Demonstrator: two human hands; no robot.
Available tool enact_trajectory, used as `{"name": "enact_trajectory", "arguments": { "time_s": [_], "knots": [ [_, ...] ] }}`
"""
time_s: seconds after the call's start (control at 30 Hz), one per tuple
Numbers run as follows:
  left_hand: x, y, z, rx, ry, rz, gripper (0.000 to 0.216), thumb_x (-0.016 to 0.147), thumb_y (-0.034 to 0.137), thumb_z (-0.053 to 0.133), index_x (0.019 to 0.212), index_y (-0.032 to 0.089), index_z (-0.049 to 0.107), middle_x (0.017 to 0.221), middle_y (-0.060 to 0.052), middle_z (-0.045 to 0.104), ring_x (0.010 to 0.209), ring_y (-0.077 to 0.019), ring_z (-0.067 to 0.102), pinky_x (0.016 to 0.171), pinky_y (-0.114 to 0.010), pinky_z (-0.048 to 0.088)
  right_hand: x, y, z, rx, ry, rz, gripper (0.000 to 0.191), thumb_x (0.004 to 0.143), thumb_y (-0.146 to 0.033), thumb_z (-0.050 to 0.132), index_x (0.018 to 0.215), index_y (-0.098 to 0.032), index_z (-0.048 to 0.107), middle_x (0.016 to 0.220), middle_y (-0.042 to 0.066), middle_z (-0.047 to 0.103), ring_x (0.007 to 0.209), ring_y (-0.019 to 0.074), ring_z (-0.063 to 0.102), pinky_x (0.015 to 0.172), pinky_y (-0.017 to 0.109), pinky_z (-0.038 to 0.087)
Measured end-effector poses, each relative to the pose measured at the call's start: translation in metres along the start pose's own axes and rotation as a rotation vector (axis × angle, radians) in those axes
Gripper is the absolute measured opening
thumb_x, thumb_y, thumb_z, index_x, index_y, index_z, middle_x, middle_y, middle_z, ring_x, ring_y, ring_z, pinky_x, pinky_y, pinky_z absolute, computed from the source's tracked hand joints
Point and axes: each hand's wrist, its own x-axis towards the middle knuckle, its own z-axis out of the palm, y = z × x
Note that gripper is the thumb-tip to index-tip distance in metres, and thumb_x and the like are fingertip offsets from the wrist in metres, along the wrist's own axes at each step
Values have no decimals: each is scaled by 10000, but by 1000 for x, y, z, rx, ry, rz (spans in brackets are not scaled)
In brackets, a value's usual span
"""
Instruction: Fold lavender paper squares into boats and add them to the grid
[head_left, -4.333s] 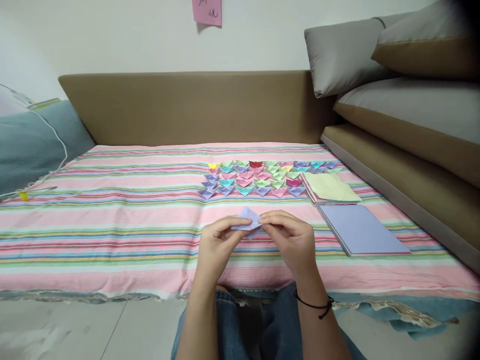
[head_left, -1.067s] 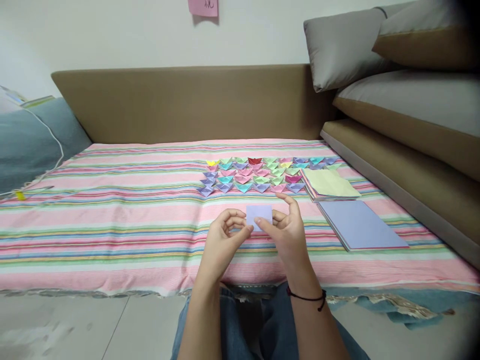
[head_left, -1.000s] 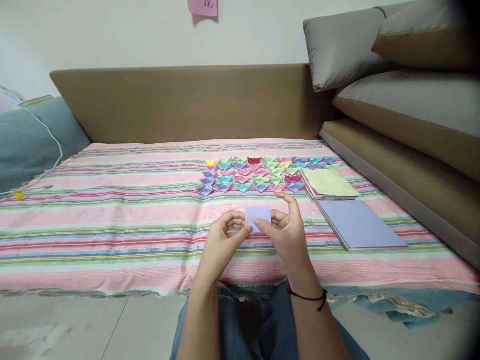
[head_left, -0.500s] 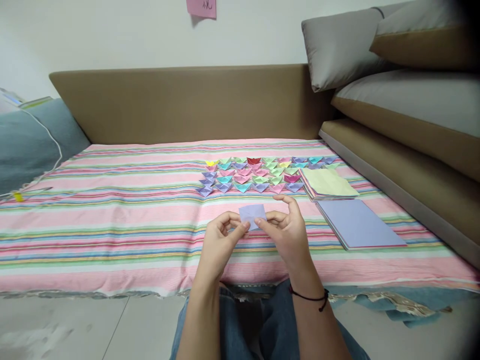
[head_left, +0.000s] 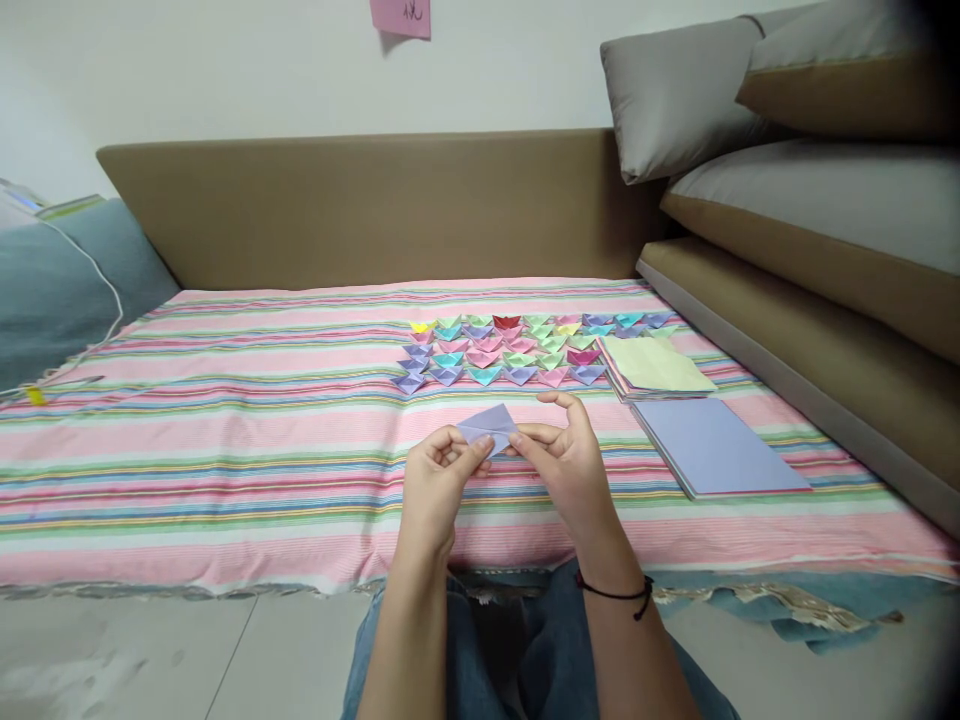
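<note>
Both your hands pinch one lilac paper piece [head_left: 487, 426].
Left hand [head_left: 433, 480] grips its left edge, right hand [head_left: 567, 465] its right, above the bed's [head_left: 225, 440] front edge; folded boats [head_left: 517, 350] lie mid-bed, behind.

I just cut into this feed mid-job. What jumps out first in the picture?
Two hands, left hand and right hand, pinch a lilac paper between them over the near edge of a striped cloth. Behind it lie rows of small folded shapes in many colours. To their right sit a yellow-topped stack and, nearer, a lilac stack.
</note>
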Motion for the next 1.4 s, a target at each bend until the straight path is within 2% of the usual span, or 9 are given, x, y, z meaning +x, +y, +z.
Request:
{"name": "enact_trajectory", "arguments": {
  "time_s": [0.1,0.27,0.53,0.7,0.8,0.87,1.0,1.17,1.4],
  "knots": [
    [1,-1,0,4,32,-10,257,602,276,759,546,143,546,489,27,569,503,-94,543,550,-211,451,0,0,0,-40,11,24,544,672,-259,731,1128,-215,437,703,-10,703,688,180,682,684,309,540],
    [1,0,-2,32,-25,0,255,657,330,725,569,145,575,512,20,560,504,-92,529,542,-207,443,-2,-2,-2,-137,14,31,287,659,-271,730,908,-158,642,664,24,698,622,168,647,614,289,526],
    [2,2,-6,96,-70,170,226,764,343,639,653,167,550,538,33,522,512,-94,499,538,-206,405,-2,-1,-1,-121,11,59,223,624,-277,740,791,-152,663,693,45,709,573,161,639,545,281,530],
    [2,4,-7,213,-53,224,205,783,324,615,651,173,570,560,26,542,550,-105,518,561,-213,415,-1,-2,-1,-109,34,69,187,648,-276,732,739,-155,621,509,-22,609,418,103,546,409,215,431],
    [1,6,-9,359,-9,276,197,781,335,613,679,168,641,656,-6,586,619,-120,544,569,-217,424,-2,-2,-2,-138,69,17,158,682,-268,712,755,-164,618,481,-26,593,428,123,569,431,233,460],
    [0,7,-12,366,-3,274,176,783,335,610,801,173,677,621,2,570,576,-116,532,544,-220,426,-2,-3,-2,-161,87,-48,123,705,-253,693,772,-171,631,610,19,670,550,164,649,527,275,525],
    [-2,9,-15,172,-210,166,491,789,266,607,1262,218,482,581,35,586,524,-121,560,562,-241,479,-4,-3,-2,-249,67,-254,40,751,-181,633,771,-192,665,916,74,704,883,224,670,751,348,555],
    [-3,9,-15,181,-231,254,234,749,190,629,975,215,682,957,-59,672,754,-158,642,689,-257,516,-6,-5,-2,-372,11,-434,166,762,-103,589,778,-230,695,939,63,681,938,220,637,762,352,549],
    [-4,10,-19,256,-272,341,290,739,169,651,1012,253,698,969,-67,672,832,-185,630,646,-239,498,-6,-9,-5,-358,-21,-476,213,746,-75,600,774,-256,707,897,49,627,891,206,619,696,322,534]
  ]
}}
